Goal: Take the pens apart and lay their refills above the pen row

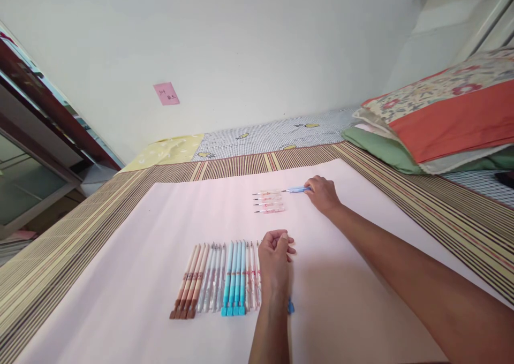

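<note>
A row of pens (217, 278) lies side by side on a pale pink sheet (132, 278): brown ones at the left, clear ones, blue ones, then pink-white ones. My left hand (275, 259) is curled shut at the row's right end, and a blue bit (290, 306) shows under my wrist. Farther away lie several clear pink pens (270, 201) in a small stack. My right hand (322, 192) reaches out beside them, pinching a blue pen (297, 190) that points left.
The pink sheet lies on a striped bamboo mat (450, 209) over a bed. Folded bedding and a pillow (445, 112) are piled at the right. A pink note (166, 93) is stuck on the white wall. A dark wooden frame (44, 112) stands at the left.
</note>
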The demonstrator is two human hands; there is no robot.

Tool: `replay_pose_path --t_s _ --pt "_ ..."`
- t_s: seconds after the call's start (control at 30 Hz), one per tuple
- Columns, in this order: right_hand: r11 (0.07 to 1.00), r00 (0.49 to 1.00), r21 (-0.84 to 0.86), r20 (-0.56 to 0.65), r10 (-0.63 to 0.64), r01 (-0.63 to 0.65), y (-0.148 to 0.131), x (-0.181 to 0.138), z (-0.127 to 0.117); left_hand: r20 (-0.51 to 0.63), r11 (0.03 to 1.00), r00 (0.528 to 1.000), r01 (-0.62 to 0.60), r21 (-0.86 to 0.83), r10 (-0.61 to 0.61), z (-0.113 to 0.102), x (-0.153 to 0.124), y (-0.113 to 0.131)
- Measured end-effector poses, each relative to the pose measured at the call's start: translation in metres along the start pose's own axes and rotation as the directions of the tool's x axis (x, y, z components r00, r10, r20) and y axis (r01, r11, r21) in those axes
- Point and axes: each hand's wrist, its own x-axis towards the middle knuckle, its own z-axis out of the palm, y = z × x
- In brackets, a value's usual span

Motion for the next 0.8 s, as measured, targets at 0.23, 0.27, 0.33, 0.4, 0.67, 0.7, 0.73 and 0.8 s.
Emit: replay_pose_path --t_s 0.23,0.27,0.33,0.4,0.67,0.7,0.73,0.8 --pt "0.999 1.000 0.037 -0.009 0.009 -0.008 0.002 -0.003 0.001 -0.006 1.000 1.000 -0.004 -0.001 0.004 0.000 0.001 -0.001" --pt "0.999 1.000 0.045 -0.011 0.009 -0.008 0.002 -0.004 0.000 -0.006 1.000 1.000 -0.004 -0.003 0.003 0.000 0.001 -0.001" --pt "0.998 1.000 0.057 -0.013 0.012 -0.011 0.001 -0.006 -0.002 -0.003 1.000 1.000 -0.002 -0.007 0.002 0.000 0.001 -0.001" --pt "0.997 1.000 0.073 -0.020 0.021 -0.019 -0.001 -0.008 -0.006 -0.006 1.000 1.000 -0.002 -0.010 0.002 0.001 0.002 0.000" --pt "0.940 0.999 0.338 -0.023 -0.031 0.037 -0.044 -0.034 -0.054 -0.022 0.999 1.000 -0.014 0.031 0.015 0.000 0.003 0.008" --pt "0.915 0.999 0.403 -0.004 -0.032 0.031 -0.054 -0.044 -0.063 -0.023 0.999 1.000 -0.017 0.028 0.018 -0.001 0.003 0.008" --pt "0.889 0.999 0.459 0.033 -0.029 0.010 -0.064 -0.055 -0.072 -0.026 1.000 0.999 -0.019 0.025 0.019 -0.002 0.004 0.007" --pt "0.834 0.989 0.548 0.149 -0.023 -0.063 -0.084 -0.078 -0.089 -0.042 1.000 0.999 -0.024 0.016 0.025 -0.005 0.007 0.007"
